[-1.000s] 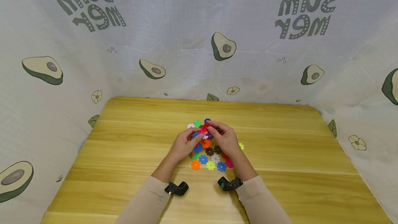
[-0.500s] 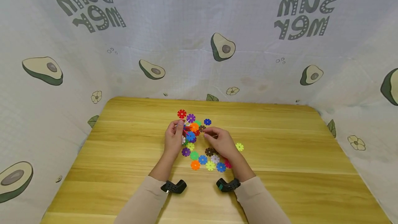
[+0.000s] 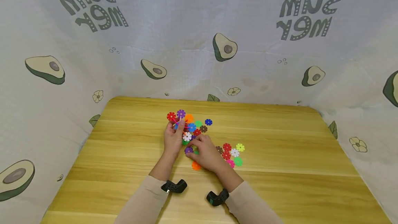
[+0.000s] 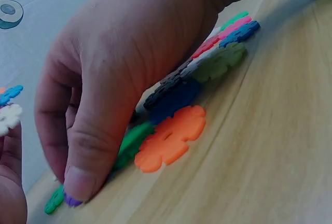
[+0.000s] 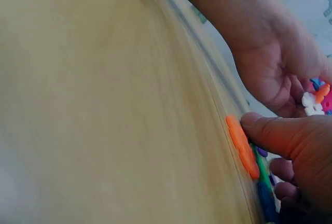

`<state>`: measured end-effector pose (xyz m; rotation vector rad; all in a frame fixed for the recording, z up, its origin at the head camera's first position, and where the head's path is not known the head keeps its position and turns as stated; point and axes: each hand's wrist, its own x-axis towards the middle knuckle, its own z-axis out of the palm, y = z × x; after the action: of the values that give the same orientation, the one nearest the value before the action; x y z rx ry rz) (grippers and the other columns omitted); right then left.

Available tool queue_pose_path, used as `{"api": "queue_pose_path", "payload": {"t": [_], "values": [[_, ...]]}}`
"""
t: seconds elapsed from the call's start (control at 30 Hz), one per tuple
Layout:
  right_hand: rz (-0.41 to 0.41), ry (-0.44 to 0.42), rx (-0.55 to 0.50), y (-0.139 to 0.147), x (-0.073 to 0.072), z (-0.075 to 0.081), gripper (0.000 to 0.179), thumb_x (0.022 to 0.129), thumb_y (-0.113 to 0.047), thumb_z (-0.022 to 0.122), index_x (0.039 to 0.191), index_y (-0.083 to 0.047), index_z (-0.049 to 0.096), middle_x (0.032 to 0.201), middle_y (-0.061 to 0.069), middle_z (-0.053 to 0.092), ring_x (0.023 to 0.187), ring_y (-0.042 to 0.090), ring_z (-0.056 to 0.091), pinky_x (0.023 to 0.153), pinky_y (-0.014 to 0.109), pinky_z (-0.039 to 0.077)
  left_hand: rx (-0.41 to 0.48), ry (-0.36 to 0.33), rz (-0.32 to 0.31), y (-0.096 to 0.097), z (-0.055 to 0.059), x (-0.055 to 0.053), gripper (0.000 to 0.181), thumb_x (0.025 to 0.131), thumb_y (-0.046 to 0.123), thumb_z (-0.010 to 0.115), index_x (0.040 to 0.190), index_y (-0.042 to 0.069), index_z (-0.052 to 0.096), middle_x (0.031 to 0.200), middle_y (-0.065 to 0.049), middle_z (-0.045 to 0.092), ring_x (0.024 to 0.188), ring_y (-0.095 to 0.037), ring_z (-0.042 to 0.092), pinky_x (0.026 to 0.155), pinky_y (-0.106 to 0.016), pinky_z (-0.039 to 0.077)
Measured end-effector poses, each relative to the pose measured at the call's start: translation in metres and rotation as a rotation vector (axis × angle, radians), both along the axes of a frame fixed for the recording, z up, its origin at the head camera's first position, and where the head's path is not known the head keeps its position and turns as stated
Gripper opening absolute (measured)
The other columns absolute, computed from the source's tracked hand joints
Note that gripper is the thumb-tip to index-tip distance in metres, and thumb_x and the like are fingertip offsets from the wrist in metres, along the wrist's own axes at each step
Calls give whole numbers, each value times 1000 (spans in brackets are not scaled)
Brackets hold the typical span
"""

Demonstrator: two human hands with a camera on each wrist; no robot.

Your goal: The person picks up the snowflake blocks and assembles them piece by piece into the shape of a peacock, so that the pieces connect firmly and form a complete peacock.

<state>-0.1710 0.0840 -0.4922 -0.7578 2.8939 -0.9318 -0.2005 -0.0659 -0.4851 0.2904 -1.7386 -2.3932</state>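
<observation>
My left hand (image 3: 173, 138) holds a cluster of joined plastic snowflake discs (image 3: 187, 136), raised over the left of the pile. Red, purple, orange, blue and white discs stick out of it, with pink pieces between them. Close beside it, my right hand (image 3: 206, 154) reaches down to a purple snowflake disc (image 3: 188, 150) on the table, pinching it between thumb and fingers. In the left wrist view, only a sliver of that purple disc (image 4: 72, 201) shows under the thumb. An orange disc (image 3: 196, 165) lies flat just nearer than the right hand.
Loose discs lie right of the right hand, among them a red disc (image 3: 227, 147), a yellow disc (image 3: 240, 147) and a green disc (image 3: 237, 161). A dark blue disc (image 3: 208, 122) and a brown disc (image 3: 203, 129) lie farther back. Patterned cloth (image 3: 192, 44) hangs behind the wooden table (image 3: 133, 123).
Both hands were together at the joined discs; the left hand has carried the cluster left and turned it. The right hand has come off it and moved nearer and left, onto the purple disc.
</observation>
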Motion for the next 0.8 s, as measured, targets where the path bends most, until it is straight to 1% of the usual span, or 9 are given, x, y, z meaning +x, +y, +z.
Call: {"api": "queue_pose_path", "payload": {"t": [0.1,0.2,0.3,0.37,0.43,0.57,0.63,0.7,0.8], "values": [[-46,-61,-44,3,-3,2,23,88,-27,82,107,-18,73,104,-1,63,98,15,53,86,34,53,35,-9,-21,1,0,0,33,102,23,64,127,1,58,95,9,72,89,-2,67,79,-15,57],[-82,-136,-111,9,-8,4,17,90,-22,80,105,-18,72,96,-3,64,87,12,55,78,28,53,66,-25,-48,2,-1,0,34,103,22,63,128,1,58,97,9,70,88,-3,65,77,-15,57],[-126,-175,-202,18,-12,9,11,94,-16,75,104,-16,72,91,-1,65,79,12,56,70,23,52,82,-37,-68,2,-2,0,31,102,23,64,124,2,59,97,8,68,87,-4,63,75,-15,56],[-177,-185,-276,25,-16,11,10,95,-14,73,105,-15,72,91,0,66,78,13,57,69,21,52,92,-50,-79,2,-2,0,26,101,23,67,117,3,61,94,8,67,84,-5,62,73,-15,54],[-244,-184,-365,32,-19,11,11,96,-14,72,108,-13,72,95,3,69,82,15,61,72,19,54,112,-64,-105,3,-2,1,22,100,21,68,112,5,62,92,7,68,83,-5,63,72,-16,55],[-349,-199,-620,43,-27,11,15,98,-10,69,112,-5,69,101,13,72,89,23,71,79,20,61,150,-87,-194,6,-2,3,19,98,16,70,111,5,62,91,6,68,85,-6,66,76,-17,58],[-359,-211,-757,47,-30,11,17,98,-6,67,114,0,67,103,18,71,90,27,74,80,23,63,157,-88,-237,7,-3,3,22,97,15,71,114,3,62,93,5,68,87,-7,66,80,-17,59],[-348,-226,-853,50,-32,11,17,99,-2,65,115,4,65,103,20,71,89,26,75,80,26,64,157,-93,-269,8,-4,3,27,96,16,72,116,1,62,94,4,69,89,-7,67,81,-18,59],[-313,-242,-915,52,-32,12,18,99,1,63,115,8,63,103,18,69,86,16,75,81,25,63,167,-101,-300,9,-5,3,30,96,20,73,116,1,63,95,4,70,89,-8,67,80,-18,60]]}}
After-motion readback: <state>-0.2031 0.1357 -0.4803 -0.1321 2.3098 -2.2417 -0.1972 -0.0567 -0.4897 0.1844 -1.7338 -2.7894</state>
